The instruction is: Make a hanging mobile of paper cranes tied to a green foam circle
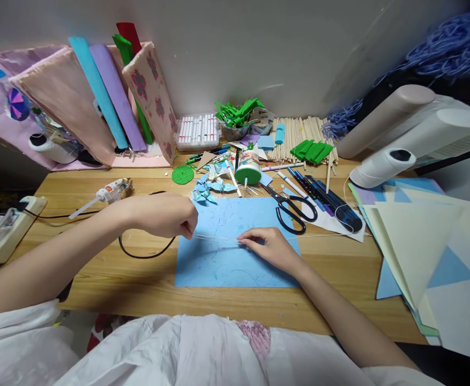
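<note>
A white thread point(215, 238) is stretched in a few strands over a blue sheet of paper point(235, 271) lying on the desk. My left hand point(164, 215) is closed in a fist around one end, at the sheet's left edge. Fingertips of my right hand point(270, 247) pinch the strands near the middle of the sheet. From there the thread runs right, towards a white thread spool point(382, 166). Black-handled scissors point(291, 210) lie just beyond my right hand, partly on the sheet. Folded blue paper cranes point(208, 187) sit at its far edge.
A glue gun point(114, 190) and a power strip point(13, 230) with black cable occupy the left. Behind stand a green-based paper cup point(247, 166), a marker box point(198, 131) and wooden sticks point(299, 131). Paper sheets point(415, 252) are stacked at right, near pens point(331, 198).
</note>
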{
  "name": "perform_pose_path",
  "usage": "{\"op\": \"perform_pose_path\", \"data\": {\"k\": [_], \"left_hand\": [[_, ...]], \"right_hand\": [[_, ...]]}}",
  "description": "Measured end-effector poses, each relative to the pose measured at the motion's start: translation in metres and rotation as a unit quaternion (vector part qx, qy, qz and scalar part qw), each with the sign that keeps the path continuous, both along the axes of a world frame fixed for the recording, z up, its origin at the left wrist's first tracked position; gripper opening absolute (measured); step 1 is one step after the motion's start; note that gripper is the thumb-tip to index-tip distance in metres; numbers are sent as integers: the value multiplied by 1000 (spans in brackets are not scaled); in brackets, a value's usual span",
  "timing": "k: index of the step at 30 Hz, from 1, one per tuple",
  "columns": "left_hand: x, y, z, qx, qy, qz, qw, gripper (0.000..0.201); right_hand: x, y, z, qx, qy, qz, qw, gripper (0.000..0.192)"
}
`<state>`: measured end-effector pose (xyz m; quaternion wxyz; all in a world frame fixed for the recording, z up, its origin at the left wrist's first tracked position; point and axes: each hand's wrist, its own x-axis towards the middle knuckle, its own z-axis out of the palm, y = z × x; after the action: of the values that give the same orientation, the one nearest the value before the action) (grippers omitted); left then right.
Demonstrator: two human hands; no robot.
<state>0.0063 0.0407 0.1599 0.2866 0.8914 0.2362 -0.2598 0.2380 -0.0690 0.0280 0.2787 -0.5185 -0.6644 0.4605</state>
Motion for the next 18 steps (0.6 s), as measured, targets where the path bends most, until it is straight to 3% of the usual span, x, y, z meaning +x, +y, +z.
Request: {"op": "perform_pose_path", "data": {"k": [8,14,18], "left_hand": [[1,1,9,17,-54,32,998,14],[-9,0,-11,32,-20,31,999,11],[-1,-6,-27,90,-62,53,993,33]], "right_hand": [[1,0,2,9,25,-22,999,14],[7,3,7,26,19,-49,998,14],[10,9,20,72,-22,-35,997,12]]}}
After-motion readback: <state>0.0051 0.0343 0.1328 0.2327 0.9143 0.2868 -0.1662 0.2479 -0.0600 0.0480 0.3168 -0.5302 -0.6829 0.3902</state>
